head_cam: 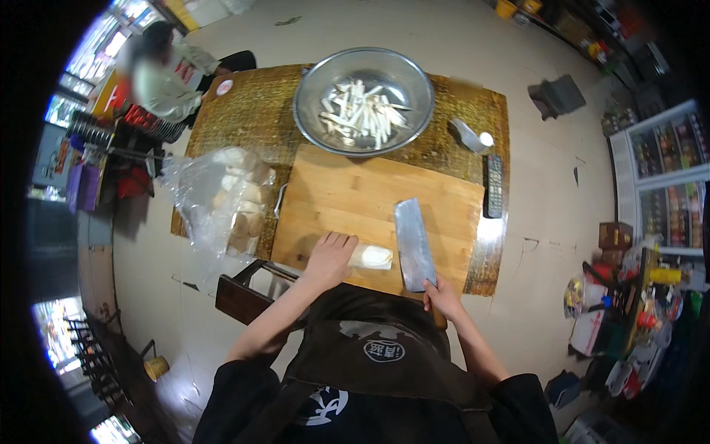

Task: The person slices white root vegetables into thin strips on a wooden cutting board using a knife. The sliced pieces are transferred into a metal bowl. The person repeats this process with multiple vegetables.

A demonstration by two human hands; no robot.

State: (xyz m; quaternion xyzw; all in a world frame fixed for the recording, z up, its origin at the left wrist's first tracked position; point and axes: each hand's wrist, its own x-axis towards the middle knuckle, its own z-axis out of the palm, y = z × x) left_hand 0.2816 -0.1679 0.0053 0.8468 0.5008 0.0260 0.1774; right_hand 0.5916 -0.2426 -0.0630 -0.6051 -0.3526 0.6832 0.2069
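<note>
My left hand (330, 260) rests on a pale, thick mushroom (371, 257), likely a king oyster mushroom, and holds it down on the wooden cutting board (355, 188). Part of the mushroom is hidden under the fingers. In my right hand (442, 298) is a Chinese cleaver (415, 244), its wide blade over the board, apart from the mushroom on its right. Behind the board stands a large stainless steel bowl (308, 119) with cut white strips (363, 114) in it. A clear plastic bag (202, 194) of whole mushrooms (247, 194) lies to the left of the board.
A remote control (493, 186) and a small bottle-like container (471, 136) lie on the table (249, 111) at right. Across the far left corner sits a person (166, 83). A wooden stool (244, 297) stands by my left arm. At far right is a glass-door fridge (660, 177).
</note>
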